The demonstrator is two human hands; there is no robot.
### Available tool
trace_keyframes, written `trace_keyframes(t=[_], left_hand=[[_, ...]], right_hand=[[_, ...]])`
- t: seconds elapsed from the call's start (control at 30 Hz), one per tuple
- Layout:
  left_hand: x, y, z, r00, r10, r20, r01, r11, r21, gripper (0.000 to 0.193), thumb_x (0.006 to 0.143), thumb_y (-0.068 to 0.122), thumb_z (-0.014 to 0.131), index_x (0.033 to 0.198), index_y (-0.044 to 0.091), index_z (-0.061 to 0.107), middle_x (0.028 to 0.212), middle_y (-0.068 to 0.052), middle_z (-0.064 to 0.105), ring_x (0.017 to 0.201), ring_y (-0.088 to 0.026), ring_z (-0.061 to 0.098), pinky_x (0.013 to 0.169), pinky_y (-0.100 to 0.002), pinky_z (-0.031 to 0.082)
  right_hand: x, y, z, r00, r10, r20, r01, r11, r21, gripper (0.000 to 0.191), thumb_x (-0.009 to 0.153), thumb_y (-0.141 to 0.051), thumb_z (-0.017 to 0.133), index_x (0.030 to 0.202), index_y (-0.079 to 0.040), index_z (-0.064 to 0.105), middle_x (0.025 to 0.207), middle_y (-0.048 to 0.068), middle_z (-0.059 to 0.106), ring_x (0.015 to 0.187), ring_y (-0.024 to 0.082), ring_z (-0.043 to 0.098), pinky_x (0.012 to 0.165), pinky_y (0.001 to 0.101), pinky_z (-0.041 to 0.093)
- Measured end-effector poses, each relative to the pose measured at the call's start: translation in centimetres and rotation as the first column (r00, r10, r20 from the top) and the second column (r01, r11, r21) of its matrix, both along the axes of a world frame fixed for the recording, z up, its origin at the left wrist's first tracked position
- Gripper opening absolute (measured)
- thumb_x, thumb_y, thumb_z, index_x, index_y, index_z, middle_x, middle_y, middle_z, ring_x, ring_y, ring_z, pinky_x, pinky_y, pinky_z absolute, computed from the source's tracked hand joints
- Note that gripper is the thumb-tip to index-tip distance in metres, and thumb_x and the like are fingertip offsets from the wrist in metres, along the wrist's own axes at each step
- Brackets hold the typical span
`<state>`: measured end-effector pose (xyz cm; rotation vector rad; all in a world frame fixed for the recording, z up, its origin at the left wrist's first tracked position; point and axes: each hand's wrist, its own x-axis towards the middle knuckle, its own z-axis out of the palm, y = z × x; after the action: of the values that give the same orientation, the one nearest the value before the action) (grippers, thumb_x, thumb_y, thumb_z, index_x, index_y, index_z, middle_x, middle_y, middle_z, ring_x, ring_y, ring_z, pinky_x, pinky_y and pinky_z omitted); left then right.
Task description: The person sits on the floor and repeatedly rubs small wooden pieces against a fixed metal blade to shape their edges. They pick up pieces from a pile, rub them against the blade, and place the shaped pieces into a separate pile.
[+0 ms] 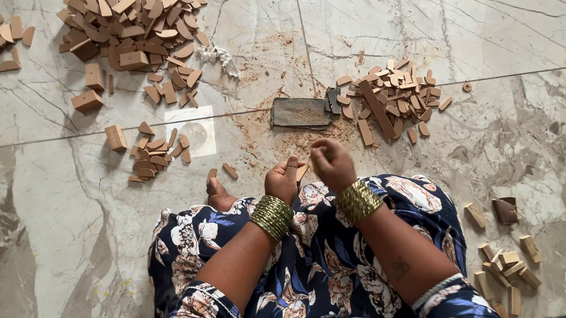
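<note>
Lap: floral dark-blue garment, person seated on the marble floor, a bare foot showing at the hem.

Left hand: fingers curled shut, pinching a small tan wooden piece at its right edge, just above the knees. Gold bangles at the wrist.

Right hand: fingers folded tight, touching or nearly touching the left hand; whether they also grip the piece cannot be told, since the knuckles hide it.

Risk: the piece looks small and held only at the tips, so it could slip into the lap folds or down among the sawdust; fingertips working this close together could get nicked or scraped.

Just beyond the hands: flat dark block lying in the dust.

Right of it: small heap of wooden offcuts.

Near right: scattered wooden blocks.

Far left: large heap of cut wooden shapes.
</note>
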<state>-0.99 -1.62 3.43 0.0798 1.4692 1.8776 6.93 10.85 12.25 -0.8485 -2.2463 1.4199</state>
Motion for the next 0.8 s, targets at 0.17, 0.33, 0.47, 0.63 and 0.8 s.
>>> trace_keyframes(t=[0.17,0.33,0.47,0.63,0.8], left_hand=[[0.1,0.1,-1.3,0.993,0.066,0.097,-0.067,0.998,0.011,0.043,0.105,0.037,0.058,0.1,-0.002,0.072,0.073,-0.002,0.07,0.053,-0.004,0.056,0.047,-0.022,0.045],[0.4,-0.4,1.1,0.995,0.002,0.1,0.004,0.998,-0.056,0.039,0.103,0.036,0.061,0.092,0.0,0.07,0.063,-0.004,0.061,0.044,-0.009,0.051,0.041,-0.024,0.042],[0.0,-0.7,3.4,0.949,0.056,0.312,-0.081,0.994,0.068,0.034,0.102,0.033,0.06,0.094,0.002,0.07,0.061,-0.001,0.057,0.044,-0.009,0.05,0.041,-0.024,0.044],[1.0,-0.7,4.7,0.885,0.031,0.465,-0.06,0.997,0.047,0.035,0.104,0.033,0.055,0.097,-0.001,0.062,0.071,-0.005,0.062,0.053,-0.013,0.056,0.046,-0.027,0.047],[1.5,-0.9,5.8,0.944,-0.218,0.247,0.222,0.975,0.014,0.051,0.107,0.05,0.046,0.104,0.003,0.065,0.076,-0.003,0.06,0.062,-0.01,0.053,0.057,-0.024,0.048]], right_hand=[[0.4,-3.3,-0.1,0.974,0.203,-0.099,-0.155,0.92,0.36,0.021,0.098,-0.021,0.067,0.113,-0.005,0.068,0.1,0.015,0.067,0.081,0.021,0.069,0.07,0.0337,0.059],[-0.7,0.0,0.1,0.979,0.008,0.202,-0.026,0.996,0.088,0.023,0.098,-0.021,0.064,0.115,-0.006,0.065,0.094,0.01,0.07,0.079,0.018,0.071,0.065,0.0279,0.062],[-0.4,0.3,-0.2,0.999,-0.049,-0.008,0.048,0.988,-0.146,0.023,0.1,-0.02,0.06,0.113,-0.002,0.065,0.087,0.013,0.07,0.07,0.022,0.066,0.058,0.0339,0.059],[0.2,-3.0,0.5,0.958,0.267,-0.109,-0.199,0.885,0.42,0.021,0.103,-0.023,0.06,0.111,-0.005,0.069,0.104,0.013,0.068,0.086,0.023,0.069,0.073,0.0373,0.061],[0.3,-2.7,2.8,0.99,0.14,-0.018,-0.125,0.928,0.352,0.023,0.102,-0.024,0.058,0.111,-0.008,0.069,0.103,0.013,0.066,0.088,0.03,0.069,0.076,0.0389,0.057]])
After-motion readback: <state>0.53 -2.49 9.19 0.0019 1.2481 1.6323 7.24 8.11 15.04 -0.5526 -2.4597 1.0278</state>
